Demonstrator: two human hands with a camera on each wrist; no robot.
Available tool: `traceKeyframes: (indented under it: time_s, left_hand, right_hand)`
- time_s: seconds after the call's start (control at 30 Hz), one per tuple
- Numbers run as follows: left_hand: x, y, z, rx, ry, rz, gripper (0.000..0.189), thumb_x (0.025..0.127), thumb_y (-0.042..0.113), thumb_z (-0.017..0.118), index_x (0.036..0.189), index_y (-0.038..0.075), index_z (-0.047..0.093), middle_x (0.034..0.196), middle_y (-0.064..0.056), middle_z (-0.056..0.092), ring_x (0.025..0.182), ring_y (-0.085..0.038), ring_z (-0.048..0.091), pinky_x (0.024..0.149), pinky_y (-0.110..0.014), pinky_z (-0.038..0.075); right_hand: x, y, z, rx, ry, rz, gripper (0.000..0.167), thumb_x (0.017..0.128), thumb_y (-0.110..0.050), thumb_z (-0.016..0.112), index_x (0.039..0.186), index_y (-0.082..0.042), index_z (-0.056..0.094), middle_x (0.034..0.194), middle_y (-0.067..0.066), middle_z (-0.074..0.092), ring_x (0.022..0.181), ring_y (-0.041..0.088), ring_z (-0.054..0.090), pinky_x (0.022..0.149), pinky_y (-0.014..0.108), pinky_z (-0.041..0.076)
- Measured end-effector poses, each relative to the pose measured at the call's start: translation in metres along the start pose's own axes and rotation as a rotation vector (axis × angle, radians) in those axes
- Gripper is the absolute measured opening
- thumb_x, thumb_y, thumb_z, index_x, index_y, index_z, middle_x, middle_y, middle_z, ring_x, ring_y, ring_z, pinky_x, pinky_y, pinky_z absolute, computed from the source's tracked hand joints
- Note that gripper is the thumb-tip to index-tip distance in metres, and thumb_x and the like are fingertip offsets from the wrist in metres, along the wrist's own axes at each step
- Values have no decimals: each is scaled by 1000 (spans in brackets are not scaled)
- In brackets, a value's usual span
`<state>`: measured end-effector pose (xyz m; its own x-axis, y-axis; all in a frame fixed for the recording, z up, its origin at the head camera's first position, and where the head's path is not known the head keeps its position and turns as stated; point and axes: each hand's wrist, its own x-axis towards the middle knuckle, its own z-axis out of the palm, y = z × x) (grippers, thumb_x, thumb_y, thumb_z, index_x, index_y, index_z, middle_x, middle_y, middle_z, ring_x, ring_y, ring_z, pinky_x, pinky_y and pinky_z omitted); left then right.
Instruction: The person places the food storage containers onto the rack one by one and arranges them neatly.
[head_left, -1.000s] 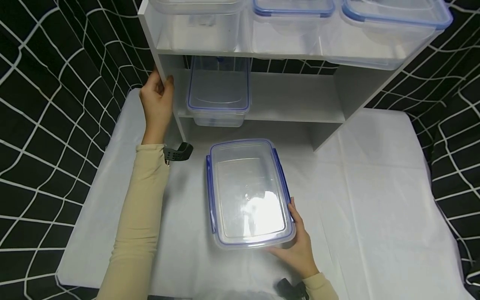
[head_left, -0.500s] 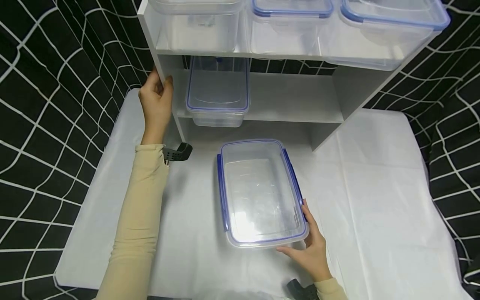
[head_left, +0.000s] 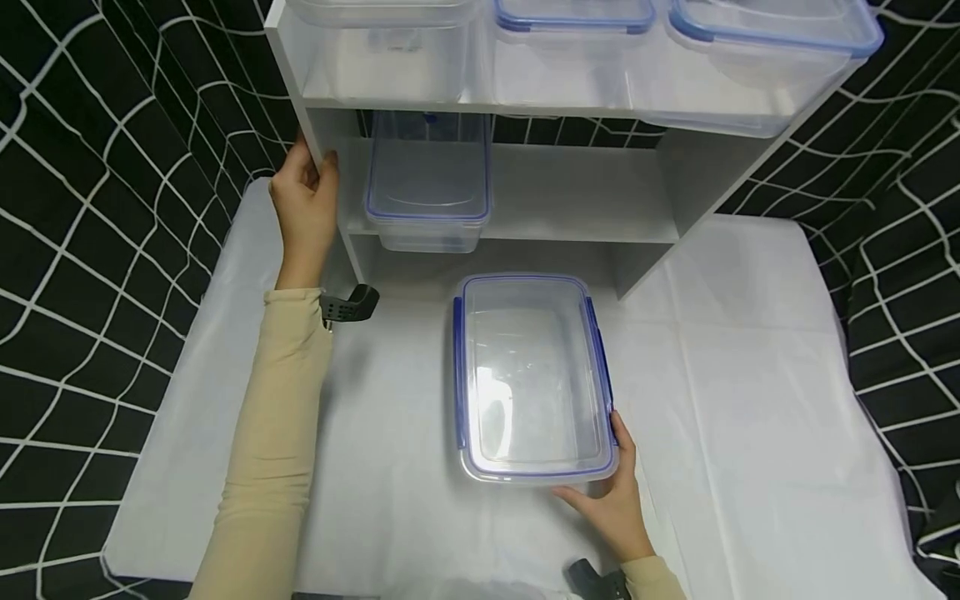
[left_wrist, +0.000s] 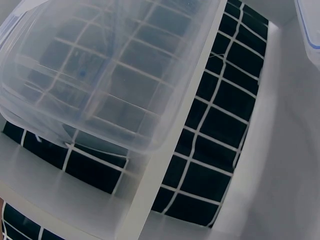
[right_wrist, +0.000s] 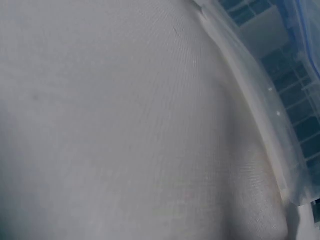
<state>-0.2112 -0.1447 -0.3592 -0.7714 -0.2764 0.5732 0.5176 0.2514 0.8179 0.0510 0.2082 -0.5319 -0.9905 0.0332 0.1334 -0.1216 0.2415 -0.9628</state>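
Observation:
In the head view my right hand (head_left: 611, 508) holds a clear lidded food container (head_left: 536, 375) with blue side clips at its near right corner. Its fingers lie along the right side and the thumb is at the near edge. The palm fills most of the right wrist view, with the clear container wall (right_wrist: 260, 95) along its right. At upper left, my left hand (head_left: 306, 208) grips the left side panel (head_left: 288, 62) of a white shelf unit, its fingertips hidden behind the panel. A second clear container (head_left: 431, 183) with a blue-rimmed lid stands on the middle shelf.
Several clear containers, among them a blue-lidded one (head_left: 573, 67), line the upper shelf. The middle shelf (head_left: 577, 196) extends right of its container. A white-covered table (head_left: 757, 417) lies below, with dark walls (head_left: 90, 333) under white netting on both sides.
My right hand has shifted the container to the right and turned it slightly, so it sits straighter before the shelf unit. The left hand keeps its grip on the side panel.

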Motion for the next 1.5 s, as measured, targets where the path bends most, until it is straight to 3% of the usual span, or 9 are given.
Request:
traceKeyframes:
  time_s: [0.2, 0.43, 0.67, 0.9, 0.97, 1.2, 1.33, 1.4, 1.5]
  left_hand:
    - [-1, -4, 0, -7, 0, -19, 30, 93, -5, 49, 122, -11, 57, 130, -19, 54, 114, -27, 57, 90, -28, 49]
    - [-1, -5, 1, -9, -3, -3, 32, 93, -4, 50, 124, -11, 55, 122, -24, 58, 111, -31, 59, 87, -27, 50]
    - [-2, -5, 2, -30, 4, -34, 32, 92, -5, 50, 123, -11, 56, 123, -24, 57, 112, -31, 58, 90, -28, 49]
    - [-2, -5, 3, -28, 12, -46, 32, 92, -5, 50, 123, -8, 57, 119, -21, 62, 108, -26, 61, 86, -25, 50]
    - [-2, -4, 3, -37, 11, -43, 33, 92, -5, 50, 124, -8, 56, 120, -20, 61, 109, -25, 61, 87, -26, 50]
    - [-1, -2, 4, -22, 17, -29, 30, 92, -6, 50, 120, -10, 58, 119, -22, 61, 109, -25, 61, 87, -27, 50]
    - [-1, -2, 3, -17, 18, -34, 29, 92, -5, 51, 119, -10, 59, 117, -21, 62, 107, -25, 62, 85, -26, 50]
    - [-1, -2, 2, -10, 16, -33, 29, 92, -3, 51, 119, -9, 59, 116, -21, 63, 106, -25, 62, 85, -25, 50]
    - [-1, -3, 1, -25, 19, -26, 28, 92, -3, 51, 119, -9, 59, 117, -21, 63, 106, -25, 62, 84, -25, 50]
  right_hand:
    - [2, 2, 9, -52, 51, 41, 128, 48, 11, 87, 150, -12, 14, 150, -2, 24, 131, 1, 27, 104, 12, 23]
    - [6, -5, 15, -1, 70, -128, 123, 46, 20, 83, 148, -2, 17, 151, 9, 25, 133, 7, 30, 104, 15, 30]
    - [13, -14, 15, 44, 64, -226, 120, 45, 26, 79, 146, 4, 20, 150, 12, 27, 134, 13, 32, 101, 19, 36]
    - [14, -10, 17, 39, 54, -304, 108, 60, -7, 86, 144, 9, 19, 148, 6, 31, 129, 12, 40, 100, 23, 39]
    - [13, -9, 20, 72, 50, -288, 110, 62, -12, 85, 146, 7, 16, 150, 5, 29, 130, 12, 39, 100, 24, 39]
    - [8, -2, 37, 54, 98, -155, 126, 54, 12, 82, 152, -6, 6, 151, 28, 14, 137, 5, 24, 107, 18, 25]
    - [6, 2, 47, 69, 68, -7, 126, 59, 12, 81, 152, -11, -1, 154, 20, 11, 140, 12, 20, 108, 18, 22]
    - [7, 4, 51, 5, 61, 52, 121, 64, 5, 82, 153, -11, 1, 155, 16, 16, 141, 21, 21, 110, 23, 21]
    - [9, 7, 56, -136, 78, 99, 100, 66, -5, 83, 147, -4, 25, 145, 16, 39, 133, 32, 36, 109, 35, 29]
